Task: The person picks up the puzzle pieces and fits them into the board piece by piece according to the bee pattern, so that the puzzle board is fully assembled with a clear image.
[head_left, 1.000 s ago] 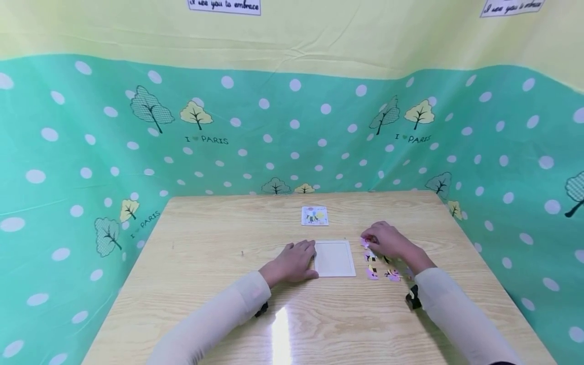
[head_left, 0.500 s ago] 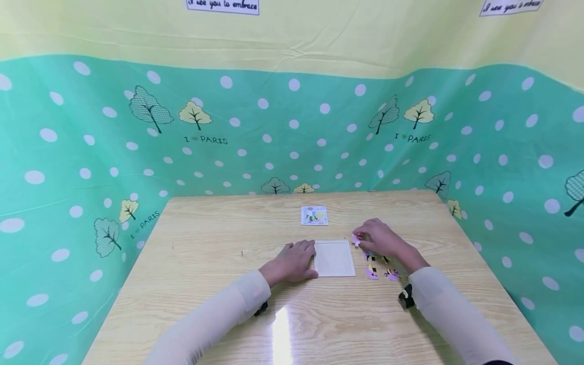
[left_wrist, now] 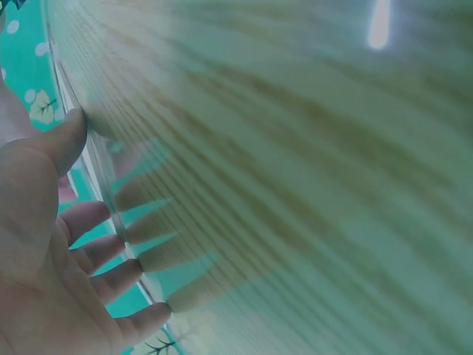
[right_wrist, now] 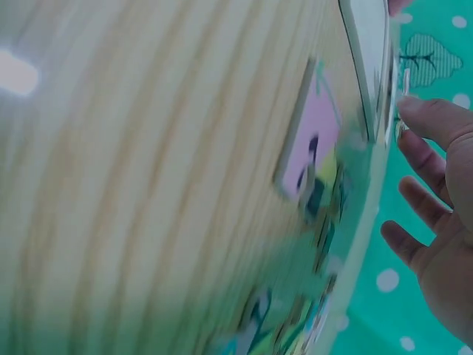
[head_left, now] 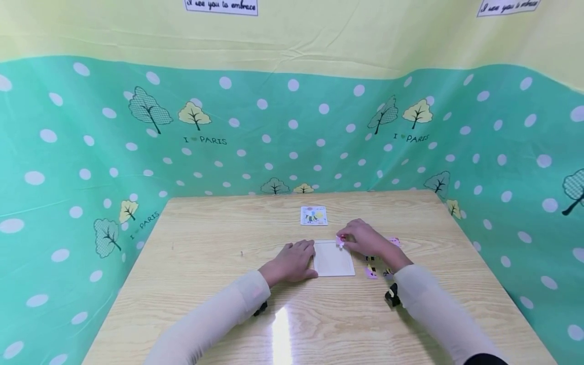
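The step in hand looks like carrying a puzzle piece [head_left: 339, 242] into a square tray [head_left: 333, 261], which lies flat on the wooden table [head_left: 205, 228]. The right hand [head_left: 363, 237] pinches that piece between thumb and index finger, at the tray's upper right corner; in the right wrist view its other fingers stand loose and apart. The left hand [head_left: 293, 261] lies along the tray's left edge — fingers straight and spread, thumb near the lower corner — and seems to steady it.

The next move probably calls for lining the piece up with the corner, turning it if needed, and pressing it flat without shifting the tray. The picture card [head_left: 314, 216] beyond the tray, with its bee-like figure, would likely serve as the guide.

Much is hard to make out. Whether the held piece touches the tray or hovers above it cannot be told, and the fingertips cover part of its print. The right hand and forearm hide some of the loose pieces [head_left: 371, 272] beside the tray — their number is uncertain. The left wrist view shows the tray only as a thin, blurred edge.
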### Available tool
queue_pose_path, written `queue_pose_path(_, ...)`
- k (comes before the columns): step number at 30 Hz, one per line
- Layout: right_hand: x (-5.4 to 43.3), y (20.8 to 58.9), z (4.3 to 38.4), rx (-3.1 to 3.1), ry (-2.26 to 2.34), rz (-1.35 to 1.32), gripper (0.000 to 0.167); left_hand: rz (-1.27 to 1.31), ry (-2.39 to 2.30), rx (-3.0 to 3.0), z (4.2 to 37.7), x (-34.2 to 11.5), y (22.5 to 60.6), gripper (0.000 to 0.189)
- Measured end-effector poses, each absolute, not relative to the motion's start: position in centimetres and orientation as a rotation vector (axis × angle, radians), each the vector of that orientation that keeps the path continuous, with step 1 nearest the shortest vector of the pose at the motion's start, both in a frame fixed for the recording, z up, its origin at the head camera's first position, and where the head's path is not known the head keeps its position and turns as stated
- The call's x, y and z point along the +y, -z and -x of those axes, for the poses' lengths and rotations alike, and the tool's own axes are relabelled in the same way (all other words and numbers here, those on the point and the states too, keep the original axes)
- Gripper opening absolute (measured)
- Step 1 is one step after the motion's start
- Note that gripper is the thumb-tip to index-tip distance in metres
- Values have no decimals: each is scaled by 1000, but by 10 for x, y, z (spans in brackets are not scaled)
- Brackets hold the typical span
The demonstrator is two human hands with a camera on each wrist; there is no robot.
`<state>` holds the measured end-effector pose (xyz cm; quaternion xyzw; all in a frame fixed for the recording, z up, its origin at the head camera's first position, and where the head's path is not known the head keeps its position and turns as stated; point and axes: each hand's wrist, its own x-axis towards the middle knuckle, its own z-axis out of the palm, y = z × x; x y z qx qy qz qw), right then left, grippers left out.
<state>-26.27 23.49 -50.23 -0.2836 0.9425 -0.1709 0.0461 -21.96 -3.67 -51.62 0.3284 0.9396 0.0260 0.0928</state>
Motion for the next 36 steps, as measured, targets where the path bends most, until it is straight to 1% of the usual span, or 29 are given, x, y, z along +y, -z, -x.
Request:
queue_pose_path(16,193,504,262,2801,505,910,30,-995,-65,2798,221,-37,517,59)
queue_pose_path(23,184,507,264,2813,452,977,28,-985,-68,2795,221,-37,517,62)
queue_pose_path(36,177,509,264,2808,407,990,24,-1010,-33,2802,221,-38,517,64)
